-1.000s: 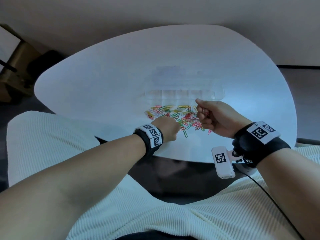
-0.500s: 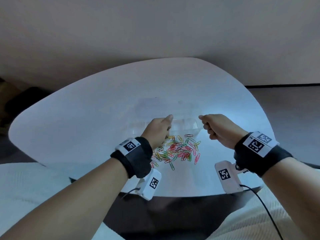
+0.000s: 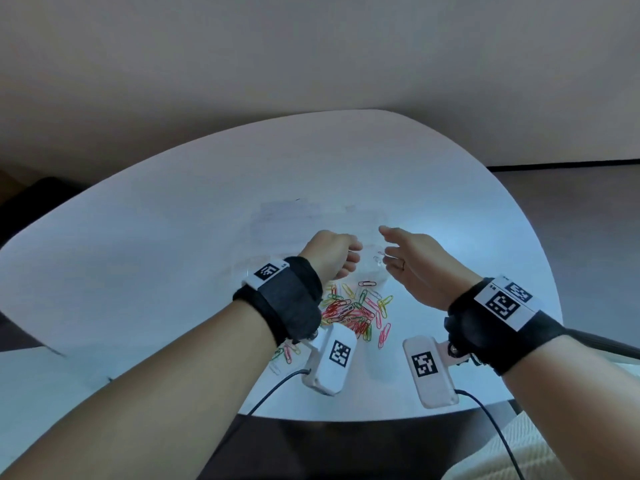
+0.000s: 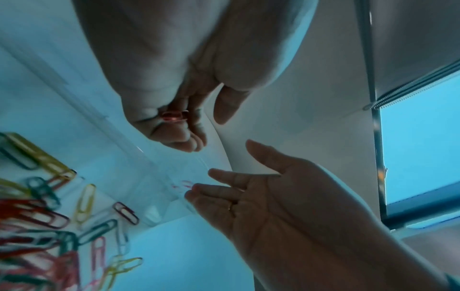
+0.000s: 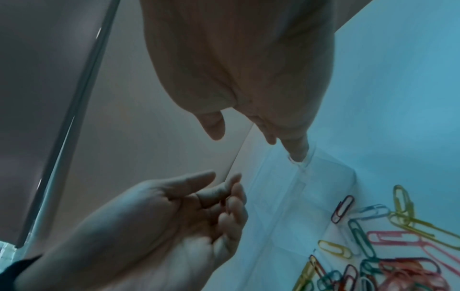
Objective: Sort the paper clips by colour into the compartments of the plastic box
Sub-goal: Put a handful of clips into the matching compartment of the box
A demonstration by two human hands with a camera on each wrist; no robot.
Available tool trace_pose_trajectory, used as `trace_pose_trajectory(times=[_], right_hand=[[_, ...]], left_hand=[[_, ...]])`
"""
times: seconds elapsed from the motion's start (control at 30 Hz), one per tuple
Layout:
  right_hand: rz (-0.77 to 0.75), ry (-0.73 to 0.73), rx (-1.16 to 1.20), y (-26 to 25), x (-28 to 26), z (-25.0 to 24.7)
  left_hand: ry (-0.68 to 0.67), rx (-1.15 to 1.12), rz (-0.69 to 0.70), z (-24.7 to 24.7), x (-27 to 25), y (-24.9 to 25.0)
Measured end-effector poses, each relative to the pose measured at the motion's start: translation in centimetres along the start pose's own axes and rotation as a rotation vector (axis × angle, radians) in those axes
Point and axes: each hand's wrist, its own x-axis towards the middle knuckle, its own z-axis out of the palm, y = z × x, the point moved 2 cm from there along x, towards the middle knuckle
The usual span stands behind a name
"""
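A pile of coloured paper clips point(image 3: 353, 313) point(image 4: 37, 226) point(image 5: 385, 246) lies on the white table point(image 3: 173, 271), just in front of the clear plastic box point(image 3: 372, 271) point(image 4: 159, 189) point(image 5: 286, 196). My left hand point(image 3: 353, 261) point(image 4: 194, 126) point(image 5: 224, 189) hovers over the box, fingers curled round a red clip point(image 4: 174, 116). Beside it, my right hand point(image 3: 384, 245) point(image 4: 224, 183) point(image 5: 256, 143) has its fingers spread and holds nothing; one fingertip reaches down to the box's divider. A pink clip point(image 3: 381, 253) point(image 4: 183, 185) shows in the box under it.
The table's near edge point(image 3: 346, 419) runs just behind my wrists. A few stray clips point(image 3: 287, 353) lie left of the pile under my left wrist. A wall rises beyond the table, and dark floor shows to the right.
Both hands moved from the pile up to the box. My right hand went from curled to spread, and a pink clip now lies beneath it. The head view tilted upward.
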Motion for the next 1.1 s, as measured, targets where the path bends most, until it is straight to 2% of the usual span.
trace_pose_trajectory(times=[0.07,0.27,0.47,0.57,0.67,0.77,0.87,0.97,1.1], right_hand=[[0.004,-0.008,0.015,-0.4,0.0,-0.3],[-0.161,0.063,0.155,-2.7,-0.9,-1.6],[-0.204,0.087,0.082,-2.8,-1.3,-2.7],[-0.255,0.097,-0.131,-3.1,-1.9,-3.0],[-0.314,0.070,-0.501,-3.0,-2.7,-3.1],[-0.319,-0.072,-0.870,-1.6,-3.1,-2.5],[-0.227,-0.201,-1.211,1.0,-2.5,-2.0],[-0.184,-0.175,-1.348,3.3,-1.6,-2.2],[-0.228,-0.079,-1.346,5.7,-0.5,-2.7]], left_hand=[[0.004,-0.080,-0.008,0.8,0.3,0.5],[0.008,-0.260,-0.023,3.1,1.4,0.8],[-0.108,-0.159,-0.017,4.0,1.3,0.1],[-0.065,0.029,0.164,3.1,-0.1,0.6],[-0.027,0.257,0.318,1.3,-2.3,1.1],[-0.015,0.533,0.376,0.1,-4.1,0.1],[-0.051,0.850,0.393,0.5,-5.1,-2.8],[-0.166,1.117,0.398,1.7,-5.5,-6.9],[-0.230,1.220,0.441,2.9,-5.1,-11.6]])
